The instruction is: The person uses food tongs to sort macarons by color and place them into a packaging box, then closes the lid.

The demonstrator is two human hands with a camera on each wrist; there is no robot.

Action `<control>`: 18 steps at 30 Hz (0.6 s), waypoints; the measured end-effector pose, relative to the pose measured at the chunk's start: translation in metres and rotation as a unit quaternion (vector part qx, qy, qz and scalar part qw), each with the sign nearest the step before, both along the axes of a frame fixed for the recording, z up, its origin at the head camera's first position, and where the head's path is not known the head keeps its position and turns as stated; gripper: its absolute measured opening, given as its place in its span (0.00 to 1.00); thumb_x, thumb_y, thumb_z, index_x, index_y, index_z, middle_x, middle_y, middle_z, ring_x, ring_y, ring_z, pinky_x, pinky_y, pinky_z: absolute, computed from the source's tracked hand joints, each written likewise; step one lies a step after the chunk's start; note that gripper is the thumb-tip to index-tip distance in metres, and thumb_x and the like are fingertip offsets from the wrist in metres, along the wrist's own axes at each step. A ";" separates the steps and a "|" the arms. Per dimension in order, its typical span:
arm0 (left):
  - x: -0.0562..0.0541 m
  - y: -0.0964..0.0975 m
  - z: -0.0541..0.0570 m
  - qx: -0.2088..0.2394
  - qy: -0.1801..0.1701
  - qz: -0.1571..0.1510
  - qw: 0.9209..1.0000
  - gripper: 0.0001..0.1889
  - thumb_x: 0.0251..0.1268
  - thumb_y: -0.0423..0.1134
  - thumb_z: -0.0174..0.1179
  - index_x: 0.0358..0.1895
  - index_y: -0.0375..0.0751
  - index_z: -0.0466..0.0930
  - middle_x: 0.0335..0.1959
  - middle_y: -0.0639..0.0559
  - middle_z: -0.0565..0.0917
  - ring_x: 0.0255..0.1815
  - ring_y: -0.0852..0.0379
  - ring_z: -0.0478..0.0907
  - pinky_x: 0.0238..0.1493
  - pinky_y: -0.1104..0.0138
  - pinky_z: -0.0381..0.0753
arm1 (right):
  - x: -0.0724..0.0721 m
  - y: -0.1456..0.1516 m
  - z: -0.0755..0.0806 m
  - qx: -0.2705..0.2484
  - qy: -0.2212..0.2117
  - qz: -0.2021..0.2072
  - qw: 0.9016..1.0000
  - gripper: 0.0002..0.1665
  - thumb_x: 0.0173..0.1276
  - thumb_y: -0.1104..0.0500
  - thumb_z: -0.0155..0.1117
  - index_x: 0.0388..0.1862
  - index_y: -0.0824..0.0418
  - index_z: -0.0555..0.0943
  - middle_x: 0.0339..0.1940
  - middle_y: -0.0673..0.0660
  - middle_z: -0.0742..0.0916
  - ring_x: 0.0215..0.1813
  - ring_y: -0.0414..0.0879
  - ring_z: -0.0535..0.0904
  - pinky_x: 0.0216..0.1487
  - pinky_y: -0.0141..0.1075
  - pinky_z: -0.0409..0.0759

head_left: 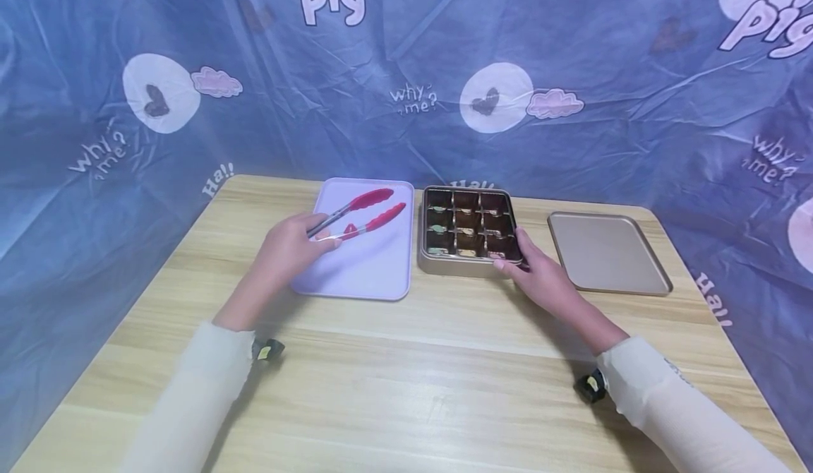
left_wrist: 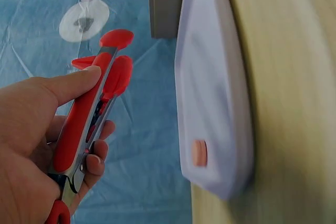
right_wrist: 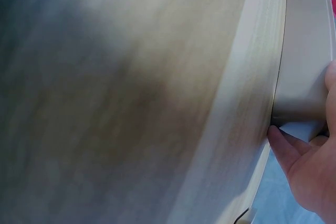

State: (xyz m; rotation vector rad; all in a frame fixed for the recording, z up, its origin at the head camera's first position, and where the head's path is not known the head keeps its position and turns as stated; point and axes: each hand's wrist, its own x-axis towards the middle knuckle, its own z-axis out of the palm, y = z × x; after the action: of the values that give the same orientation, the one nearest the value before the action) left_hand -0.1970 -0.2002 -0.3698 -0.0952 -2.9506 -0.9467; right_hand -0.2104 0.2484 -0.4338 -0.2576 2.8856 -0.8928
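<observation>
In the head view my left hand (head_left: pixel 293 246) holds a pair of tongs (head_left: pixel 383 215) with red tips above a lavender tray (head_left: pixel 362 275). The left wrist view shows the thumb lying along the red handle of the tongs (left_wrist: pixel 79 119), fingers curled round the other side; the tips stand apart in the head view. A small orange-pink round piece (left_wrist: pixel 199 153) lies on the tray. My right hand (head_left: pixel 540 275) grips the front right corner of a gold tin (head_left: pixel 460 267), thumb at the front, fingers along the right side. Dark dividers split the tin into compartments, with small coloured patches inside several.
A flat gold lid (head_left: pixel 606 254) lies on the wooden table (head_left: pixel 406 388) to the right of the tin. Behind the table hangs a blue printed cloth (head_left: pixel 406 49), which also covers both sides. The tray and tin stand close together near the back edge.
</observation>
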 end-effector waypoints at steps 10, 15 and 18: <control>0.019 -0.031 -0.008 0.022 -0.030 0.028 0.999 0.33 0.66 0.50 0.67 0.71 0.40 0.73 0.67 0.39 0.78 0.68 0.38 0.72 0.69 0.41 0.69 | 0.001 0.001 0.002 0.005 -0.004 -0.004 1.000 0.61 0.68 0.23 0.48 0.84 0.50 0.33 0.84 0.62 0.48 0.81 0.69 0.48 0.77 0.64 0.51; 0.027 -0.046 -0.013 0.015 -0.046 0.041 0.998 0.34 0.66 0.51 0.65 0.72 0.42 0.71 0.68 0.39 0.77 0.69 0.36 0.70 0.69 0.39 0.67 | 0.001 0.000 0.001 0.004 -0.002 -0.001 1.000 0.61 0.68 0.23 0.48 0.84 0.50 0.34 0.84 0.61 0.48 0.81 0.69 0.48 0.77 0.63 0.51; 0.032 -0.055 -0.015 0.014 -0.045 0.042 0.998 0.33 0.66 0.51 0.65 0.72 0.42 0.71 0.68 0.38 0.77 0.67 0.36 0.72 0.68 0.38 0.68 | 0.000 -0.001 0.000 0.004 0.000 0.000 1.000 0.61 0.68 0.23 0.49 0.84 0.50 0.34 0.84 0.61 0.48 0.81 0.69 0.48 0.77 0.63 0.51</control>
State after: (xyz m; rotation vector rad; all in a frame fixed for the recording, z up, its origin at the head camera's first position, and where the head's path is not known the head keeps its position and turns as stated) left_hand -0.1653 -0.2554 -0.3852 0.0749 -2.9928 -1.0071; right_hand -0.2100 0.2479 -0.4337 -0.2563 2.8880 -0.8824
